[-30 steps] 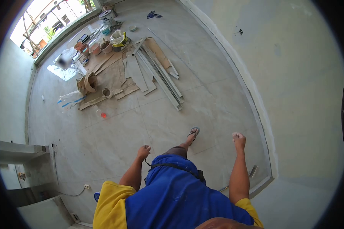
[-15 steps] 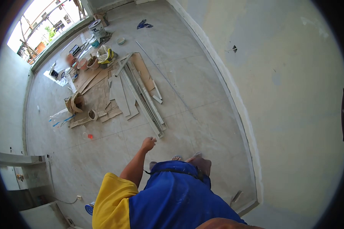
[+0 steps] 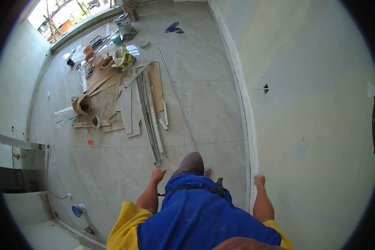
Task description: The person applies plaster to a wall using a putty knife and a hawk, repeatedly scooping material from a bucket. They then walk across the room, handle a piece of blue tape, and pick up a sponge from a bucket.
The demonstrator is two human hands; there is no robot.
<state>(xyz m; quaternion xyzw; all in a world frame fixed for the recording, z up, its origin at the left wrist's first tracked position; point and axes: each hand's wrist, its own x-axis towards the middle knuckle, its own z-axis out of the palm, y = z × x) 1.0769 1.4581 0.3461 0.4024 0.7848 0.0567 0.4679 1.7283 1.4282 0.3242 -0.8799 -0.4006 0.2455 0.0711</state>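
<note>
My left hand (image 3: 157,175) hangs at my left side with its fingers curled in and nothing in them. In this view it is just below the near ends of long metal channels (image 3: 148,121) stacked on the floor. My right hand (image 3: 259,180), slightly blurred, hangs on the other side against the view of the wall (image 3: 304,108), its fingers closed and nothing showing in them. Between the hands are my raised knee (image 3: 190,162) and one foot (image 3: 208,171) on the tiles.
Flattened cardboard (image 3: 96,79), a paper sack (image 3: 81,104) and a large bucket (image 3: 122,24) lie ahead on the left. A long thin rod (image 3: 177,93) rests on the tiled floor (image 3: 212,112). A blue-lidded tub (image 3: 78,210) is at lower left.
My view has shifted forward and turned slightly. My right hand has come into sight at the right, one knee has risen, and the channels' ends appear nearer to me.
</note>
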